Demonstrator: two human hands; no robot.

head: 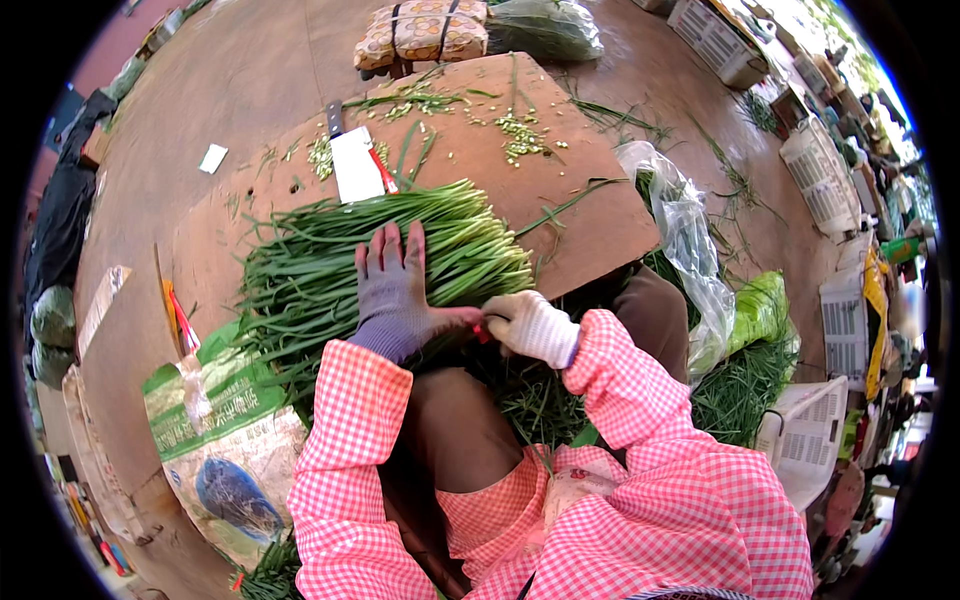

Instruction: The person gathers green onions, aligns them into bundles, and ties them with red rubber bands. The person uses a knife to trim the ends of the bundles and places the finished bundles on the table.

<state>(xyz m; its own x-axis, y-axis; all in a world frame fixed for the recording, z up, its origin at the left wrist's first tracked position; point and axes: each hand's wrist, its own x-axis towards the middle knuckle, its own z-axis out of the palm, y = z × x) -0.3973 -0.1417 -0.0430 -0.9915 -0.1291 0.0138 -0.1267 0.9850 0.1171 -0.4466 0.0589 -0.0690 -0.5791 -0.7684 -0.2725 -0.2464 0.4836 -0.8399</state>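
Note:
A thick bundle of green chives or similar leafy stalks [300,262] lies across a brown board, pale stem ends to the right. My left hand [394,292], in a grey-purple glove with bare fingertips, presses flat on the bundle with fingers spread, its thumb reaching right. At the bundle's near right edge, my right hand [529,328], in a white knitted glove, is closed on a red tie or strip [482,332] beside the left thumb. Beyond the bundle lies a wide-bladed cleaver [358,166] with a black handle, a red strip along its blade.
Cut stem bits [521,139] scatter over the board [592,217]. Clear plastic [694,247] and loose greens [739,401] are at the right, near a white plastic crate [802,435]. A printed woven sack [225,450] lies left; a tied floral cushion [424,31] stands beyond the board.

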